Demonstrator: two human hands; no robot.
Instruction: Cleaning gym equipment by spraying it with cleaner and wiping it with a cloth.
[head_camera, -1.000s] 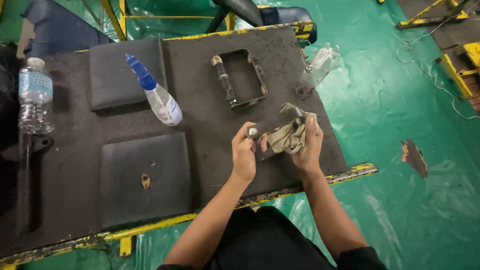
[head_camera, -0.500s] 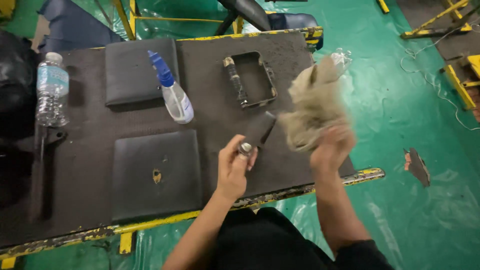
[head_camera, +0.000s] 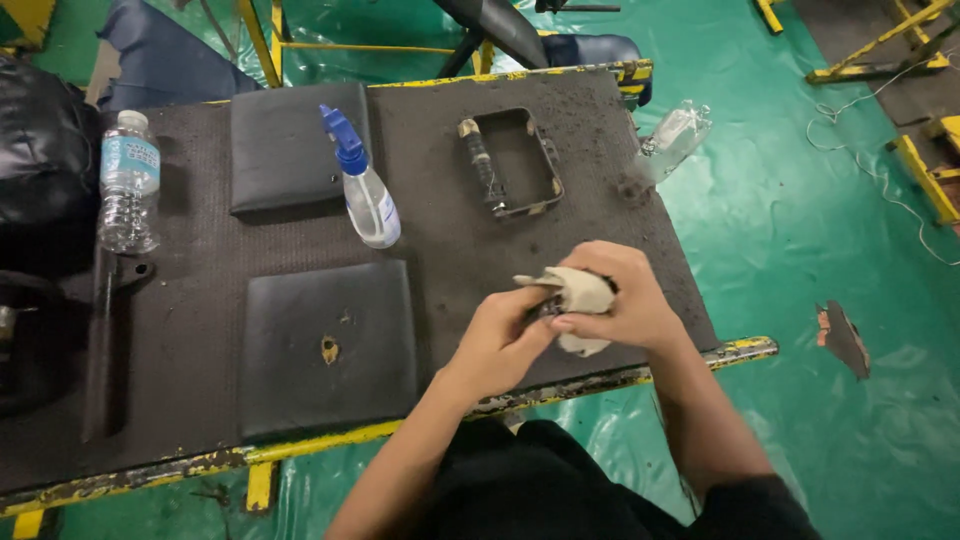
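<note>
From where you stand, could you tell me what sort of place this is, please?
Probably a workshop or factory floor. A worn dark work table with a chipped yellow metal frame stands on a green coated floor; a rectangular metal bracket and a blue-topped spray bottle lie on it, while both hands rub a small part with a beige rag.

Workbench (head_camera: 600, 160), dark matted top, yellow-edged frame. On it: two black pads (head_camera: 295, 148) (head_camera: 330, 345), spray bottle (head_camera: 365, 195), water bottle (head_camera: 128, 185), rectangular metal frame (head_camera: 512, 165), possibly a handle.
</note>
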